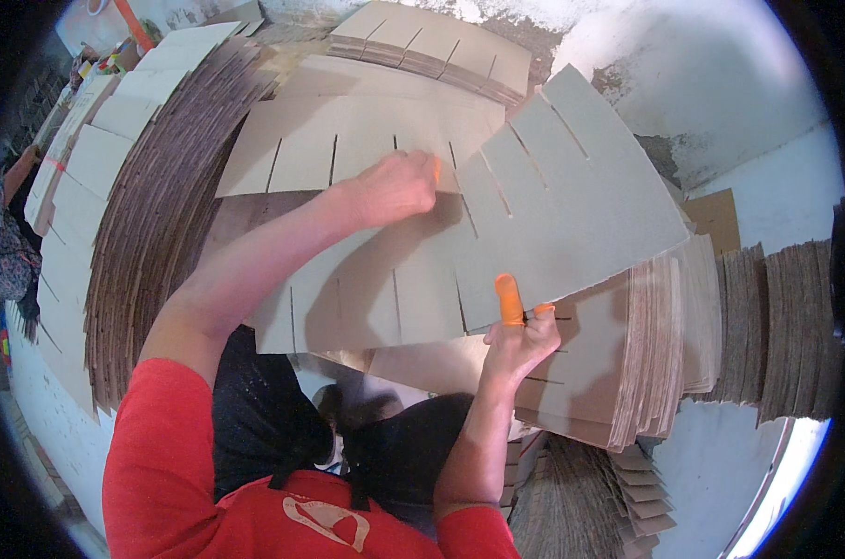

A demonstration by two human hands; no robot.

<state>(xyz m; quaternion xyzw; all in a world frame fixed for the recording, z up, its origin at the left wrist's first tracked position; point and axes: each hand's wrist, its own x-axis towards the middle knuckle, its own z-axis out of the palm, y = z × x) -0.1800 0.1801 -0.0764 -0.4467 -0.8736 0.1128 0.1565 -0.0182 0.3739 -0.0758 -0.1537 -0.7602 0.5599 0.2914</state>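
Observation:
My right hand pinches the near edge of a pale grey cardboard sheet with cut slots. Orange covers show on its fingers, one finger lying along the sheet's upper face. The sheet slants up toward the far right. My left hand is closed beside the sheet's left side, an orange cover at its fingertip; what its fingers hold, if anything, is hidden. Under that hand lies another slotted cardboard sheet. A further slotted panel spreads nearer me, shaded by my left arm; I cannot tell whether it joins the slanted sheet.
A long leaning row of cardboard sheets runs along the left. Slotted stacks stand at the back and by my right hand. Grey bundles sit far right, against a white wall. Another person's arm shows far left.

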